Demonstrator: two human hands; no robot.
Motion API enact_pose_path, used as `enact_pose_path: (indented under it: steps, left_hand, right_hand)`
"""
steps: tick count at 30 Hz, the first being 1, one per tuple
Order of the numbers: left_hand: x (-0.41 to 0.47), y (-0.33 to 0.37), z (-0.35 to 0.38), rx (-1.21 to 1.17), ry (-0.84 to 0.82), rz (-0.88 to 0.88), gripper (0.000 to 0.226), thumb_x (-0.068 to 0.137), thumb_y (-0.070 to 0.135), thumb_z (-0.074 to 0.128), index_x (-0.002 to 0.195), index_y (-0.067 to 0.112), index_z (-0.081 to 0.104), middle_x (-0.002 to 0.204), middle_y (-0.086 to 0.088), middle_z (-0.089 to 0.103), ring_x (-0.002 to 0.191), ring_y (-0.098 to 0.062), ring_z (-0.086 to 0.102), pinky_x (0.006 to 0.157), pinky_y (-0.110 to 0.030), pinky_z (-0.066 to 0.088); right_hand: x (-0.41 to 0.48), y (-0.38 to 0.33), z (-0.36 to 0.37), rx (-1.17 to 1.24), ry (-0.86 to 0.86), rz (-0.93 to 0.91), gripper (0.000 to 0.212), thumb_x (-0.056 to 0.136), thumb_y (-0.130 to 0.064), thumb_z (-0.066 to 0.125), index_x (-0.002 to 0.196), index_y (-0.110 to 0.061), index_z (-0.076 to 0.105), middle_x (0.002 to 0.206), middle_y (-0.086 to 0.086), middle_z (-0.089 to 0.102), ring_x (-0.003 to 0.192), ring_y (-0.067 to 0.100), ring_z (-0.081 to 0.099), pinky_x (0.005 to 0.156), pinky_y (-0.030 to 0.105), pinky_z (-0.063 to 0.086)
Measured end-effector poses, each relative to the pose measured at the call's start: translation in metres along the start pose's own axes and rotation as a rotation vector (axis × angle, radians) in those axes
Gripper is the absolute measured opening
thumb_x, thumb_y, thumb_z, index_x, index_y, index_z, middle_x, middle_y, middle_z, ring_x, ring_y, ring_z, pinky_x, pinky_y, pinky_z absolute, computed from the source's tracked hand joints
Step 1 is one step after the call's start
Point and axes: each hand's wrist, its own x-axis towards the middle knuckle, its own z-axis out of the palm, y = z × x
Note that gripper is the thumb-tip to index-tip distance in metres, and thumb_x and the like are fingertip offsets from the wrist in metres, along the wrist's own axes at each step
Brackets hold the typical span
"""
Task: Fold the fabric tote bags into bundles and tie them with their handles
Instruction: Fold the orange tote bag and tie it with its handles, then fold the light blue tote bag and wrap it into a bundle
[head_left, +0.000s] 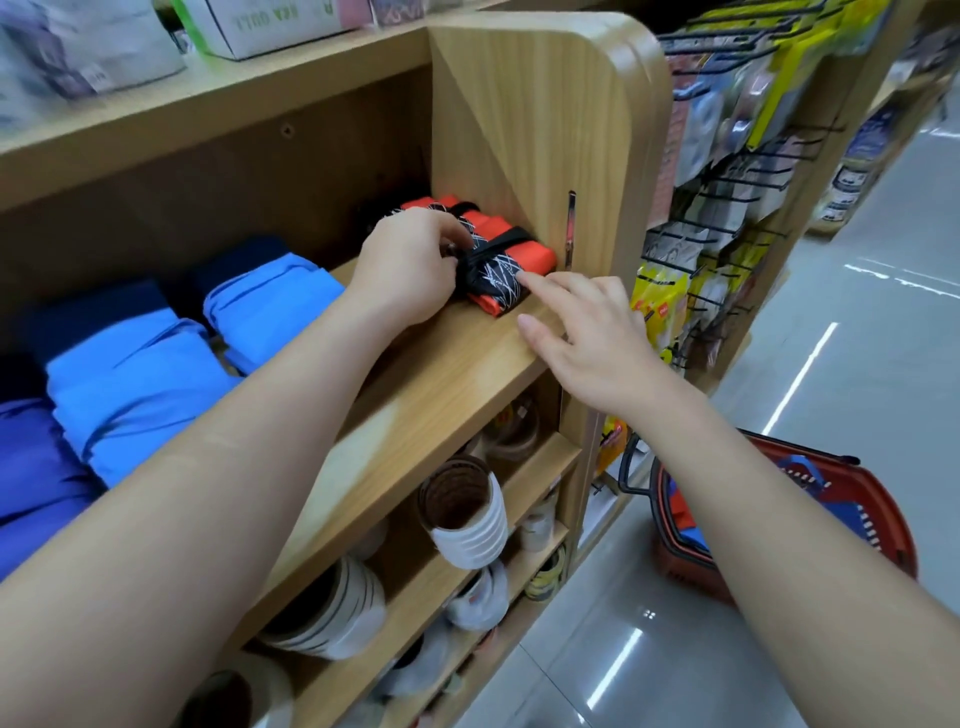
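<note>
Bare shelf front (441, 374) lies open; side panel (545, 130) blocks the right.

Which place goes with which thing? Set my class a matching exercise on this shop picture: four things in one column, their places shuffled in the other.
Things
1. orange bundle
2. light blue bags
3. red basket
4. tape rolls

Places
A. on the floor
B. on the lower shelf
C. beside the end panel, gripped by the left hand
D. left part of the bag shelf

Pairs: 1-C, 2-D, 3-A, 4-B
</note>
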Motion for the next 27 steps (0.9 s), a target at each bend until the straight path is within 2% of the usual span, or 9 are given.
enact_pose_path:
  steps: [3,6,8,11,14,17,20,22,27]
  left_hand:
    - [-0.002,0.004,-0.003,0.053,0.026,0.037,0.033,0.093,0.013,0.052,0.119,0.027,0.068,0.124,0.000,0.064,0.112,-0.022,0.058,0.091,-0.032,0.046]
    - [-0.009,0.016,-0.009,0.021,0.143,0.072,0.032,0.091,0.014,0.050,0.114,0.026,0.070,0.117,-0.001,0.065,0.103,-0.021,0.060,0.089,-0.034,0.047]
    - [-0.020,0.033,-0.011,-0.062,0.178,0.132,0.031,0.090,0.012,0.049,0.108,0.025,0.072,0.110,0.002,0.068,0.098,-0.017,0.061,0.088,-0.033,0.049]
    - [-0.039,0.061,-0.001,-0.200,0.136,0.233,0.028,0.090,0.014,0.051,0.102,0.024,0.074,0.102,0.006,0.072,0.097,-0.015,0.063,0.087,-0.035,0.053]
    - [-0.054,0.089,0.025,-0.282,0.096,0.298,0.028,0.087,0.017,0.051,0.098,0.026,0.074,0.093,0.006,0.074,0.090,-0.021,0.066,0.081,-0.038,0.053]
    - [-0.074,0.116,0.063,-0.327,-0.039,0.337,0.026,0.087,0.018,0.052,0.098,0.027,0.074,0.094,0.006,0.074,0.090,-0.020,0.066,0.079,-0.038,0.053]
    - [-0.091,0.135,0.109,-0.328,-0.216,0.405,0.025,0.087,0.023,0.052,0.100,0.026,0.073,0.098,0.005,0.074,0.095,-0.020,0.066,0.081,-0.037,0.053]
    - [-0.098,0.142,0.145,-0.287,-0.323,0.427,0.023,0.088,0.017,0.056,0.102,0.025,0.074,0.102,0.004,0.073,0.098,-0.020,0.065,0.084,-0.034,0.050]
    - [-0.105,0.161,0.238,-0.207,-0.569,0.400,0.025,0.088,0.014,0.056,0.101,0.026,0.073,0.102,0.004,0.072,0.098,-0.019,0.064,0.083,-0.033,0.050]
  right_hand:
    - [-0.007,0.006,-0.001,0.233,0.146,-0.021,0.043,0.101,-0.033,0.048,0.145,-0.028,0.046,0.141,-0.005,0.050,0.128,0.018,0.037,0.105,0.032,0.030]
    - [-0.021,0.017,-0.009,0.379,0.351,0.035,0.031,0.099,-0.020,0.053,0.129,-0.021,0.061,0.116,-0.005,0.063,0.105,0.005,0.053,0.089,0.018,0.042]
    - [-0.035,0.028,-0.016,0.371,0.398,0.059,0.026,0.098,-0.017,0.053,0.121,-0.021,0.066,0.101,-0.008,0.064,0.087,0.001,0.055,0.077,0.014,0.043]
    - [-0.060,0.051,-0.030,0.283,0.363,0.106,0.024,0.099,-0.018,0.054,0.117,-0.021,0.069,0.099,-0.009,0.066,0.086,0.004,0.060,0.079,0.022,0.047]
    - [-0.093,0.081,-0.045,0.117,0.284,0.152,0.023,0.097,-0.015,0.056,0.113,-0.020,0.071,0.100,-0.003,0.072,0.091,0.016,0.065,0.084,0.034,0.052]
    - [-0.128,0.118,-0.054,-0.077,0.179,0.233,0.023,0.094,-0.012,0.058,0.110,-0.019,0.072,0.104,0.005,0.074,0.093,0.029,0.067,0.084,0.045,0.054]
    - [-0.164,0.158,-0.055,-0.217,0.085,0.332,0.019,0.090,-0.012,0.061,0.103,-0.020,0.072,0.093,0.007,0.073,0.086,0.034,0.067,0.073,0.042,0.055]
    - [-0.189,0.185,-0.053,-0.244,0.053,0.392,0.018,0.088,-0.007,0.064,0.100,-0.015,0.074,0.086,0.009,0.071,0.080,0.033,0.066,0.068,0.037,0.051]
    - [-0.246,0.269,-0.044,-0.134,0.007,0.624,0.024,0.091,-0.009,0.059,0.110,-0.017,0.072,0.097,0.006,0.070,0.088,0.029,0.064,0.078,0.039,0.051]
